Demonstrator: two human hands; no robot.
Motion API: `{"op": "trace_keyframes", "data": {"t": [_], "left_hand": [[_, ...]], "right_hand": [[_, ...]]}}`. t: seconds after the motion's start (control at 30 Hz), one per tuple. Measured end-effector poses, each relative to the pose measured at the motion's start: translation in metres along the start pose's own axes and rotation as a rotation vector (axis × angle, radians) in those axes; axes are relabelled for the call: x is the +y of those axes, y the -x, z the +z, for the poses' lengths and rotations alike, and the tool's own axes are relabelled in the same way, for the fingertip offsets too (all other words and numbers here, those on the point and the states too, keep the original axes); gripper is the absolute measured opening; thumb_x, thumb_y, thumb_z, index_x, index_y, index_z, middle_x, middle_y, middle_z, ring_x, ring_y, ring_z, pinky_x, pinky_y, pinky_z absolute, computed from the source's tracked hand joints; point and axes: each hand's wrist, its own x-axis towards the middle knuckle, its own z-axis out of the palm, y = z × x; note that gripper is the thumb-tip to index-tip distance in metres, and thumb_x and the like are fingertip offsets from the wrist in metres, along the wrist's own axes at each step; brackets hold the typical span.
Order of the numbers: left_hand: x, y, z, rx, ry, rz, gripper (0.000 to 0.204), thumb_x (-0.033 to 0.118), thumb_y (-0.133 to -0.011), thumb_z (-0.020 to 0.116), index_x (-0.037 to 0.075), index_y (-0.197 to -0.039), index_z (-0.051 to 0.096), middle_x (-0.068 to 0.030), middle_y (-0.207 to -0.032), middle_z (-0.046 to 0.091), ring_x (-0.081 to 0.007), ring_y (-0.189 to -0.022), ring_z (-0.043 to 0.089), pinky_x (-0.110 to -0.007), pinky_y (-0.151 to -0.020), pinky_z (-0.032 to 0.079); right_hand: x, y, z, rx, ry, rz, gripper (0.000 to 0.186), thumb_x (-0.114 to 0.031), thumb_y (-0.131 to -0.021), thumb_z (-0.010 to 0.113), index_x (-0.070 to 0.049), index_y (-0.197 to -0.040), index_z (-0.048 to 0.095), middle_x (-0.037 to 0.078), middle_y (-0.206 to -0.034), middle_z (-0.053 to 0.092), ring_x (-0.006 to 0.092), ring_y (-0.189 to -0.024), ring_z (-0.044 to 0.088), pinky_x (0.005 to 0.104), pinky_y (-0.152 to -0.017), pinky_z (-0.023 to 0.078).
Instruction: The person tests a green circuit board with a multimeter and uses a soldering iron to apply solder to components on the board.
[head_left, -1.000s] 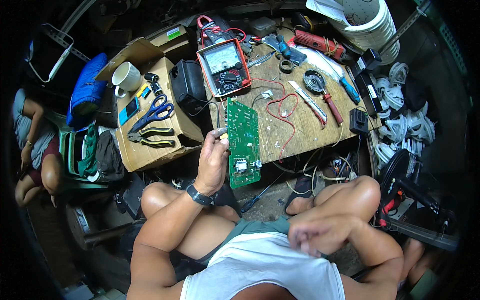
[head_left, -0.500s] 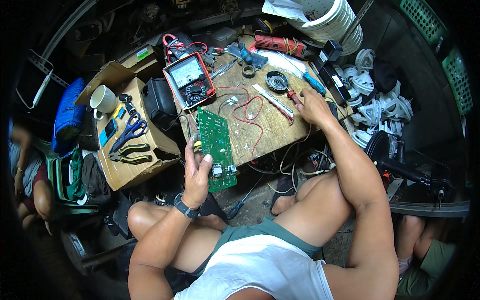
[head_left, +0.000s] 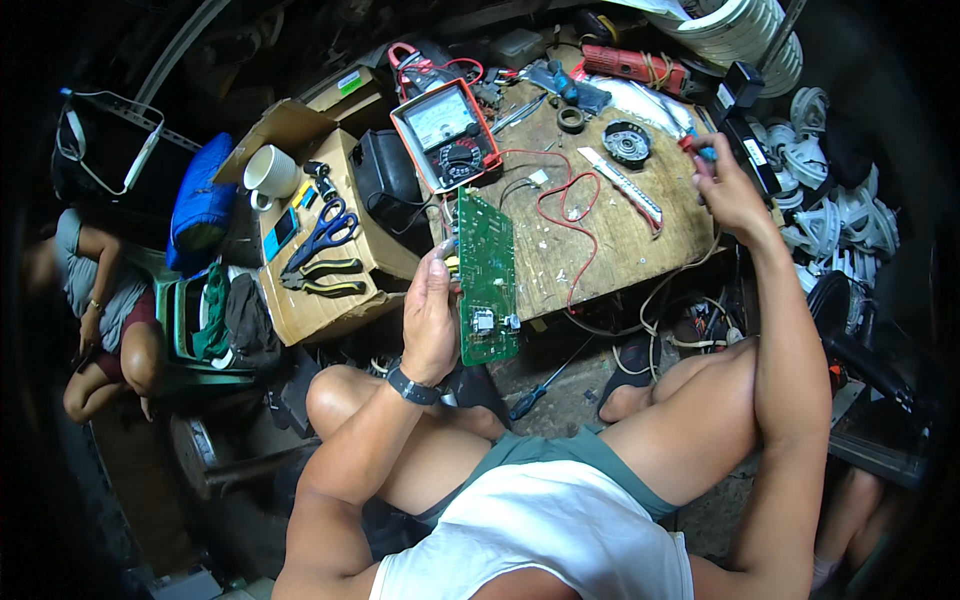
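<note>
Person (head_left: 530, 520) grips a green circuit board (head_left: 488, 270) by its left edge, left hand (head_left: 432, 322) closed, while the right hand (head_left: 735, 195) clasps a red-handled tool (head_left: 703, 167) at the worktop's (head_left: 625, 262) right.

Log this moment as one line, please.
left hand: holding green circuit board | right hand: holding red-handled tool | round black part: on wooden table

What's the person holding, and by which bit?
The left grip holds a green circuit board by its left edge; the right grip holds a red-handled soldering iron by its handle.
</note>
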Motion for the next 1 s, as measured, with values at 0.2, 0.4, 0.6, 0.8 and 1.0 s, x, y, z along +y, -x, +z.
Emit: {"op": "trace_keyframes", "data": {"t": [0.2,0.4,0.6,0.8,1.0], "left_hand": [[-0.007,-0.011,0.017,0.031,0.003,-0.023,0.027,0.03,-0.112,0.05,0.01,-0.127,0.06,0.001,-0.105,0.066,-0.0045,-0.086,0.06,-0.023,-0.077,0.052],[-0.025,-0.018,0.025,0.126,-0.405,0.21,0.03,0.028,-0.113,0.046,0.006,-0.13,0.055,-0.0024,-0.11,0.061,-0.0095,-0.091,0.057,-0.028,-0.083,0.05],[-0.002,0.012,0.037,-0.053,-0.689,0.144,0.059,0.034,-0.104,0.059,-0.003,-0.144,0.036,-0.0218,-0.129,0.051,-0.0248,-0.108,0.059,-0.037,-0.095,0.05],[-0.01,0.012,0.037,-0.14,-0.818,0.326,0.076,0.02,-0.093,0.069,0.001,-0.153,0.028,-0.0186,-0.142,0.043,-0.0257,-0.127,0.052,-0.04,-0.106,0.048],[-0.025,0.015,0.031,-0.161,-0.726,0.375,0.073,0.016,-0.091,0.068,0.002,-0.152,0.031,-0.0168,-0.143,0.042,-0.0248,-0.126,0.052,-0.039,-0.105,0.048]], "right_hand": [[-0.046,0.022,-0.032,-0.207,-0.868,0.023,0.041,-0.009,-0.102,0.056,-0.013,-0.144,0.053,0.004,-0.103,0.057,0.0133,-0.086,0.061,0.0264,-0.074,0.051],[-0.074,0.036,-0.02,-0.34,-1.212,-0.116,0.063,-0.011,-0.096,0.065,-0.007,-0.154,0.042,0.011,-0.12,0.066,0.0244,-0.115,0.066,0.0409,-0.1,0.054],[-0.086,0.054,0.007,-0.304,-0.846,-0.15,0.068,-0.013,-0.086,0.083,-0.009,-0.146,0.051,0.008,-0.11,0.069,0.0153,-0.104,0.067,0.0299,-0.091,0.055],[-0.11,0.07,0.047,-0.4,-0.866,-0.328,0.056,-0.042,-0.099,0.069,-0.005,-0.14,0.058,0.008,-0.121,0.066,0.0116,-0.095,0.062,0.0295,-0.085,0.054],[-0.103,0.079,0.055,-0.297,-1.041,-0.268,0.063,-0.045,-0.101,0.065,0.002,-0.142,0.054,0.008,-0.116,0.061,0.0112,-0.087,0.058,0.0309,-0.079,0.054]]}}
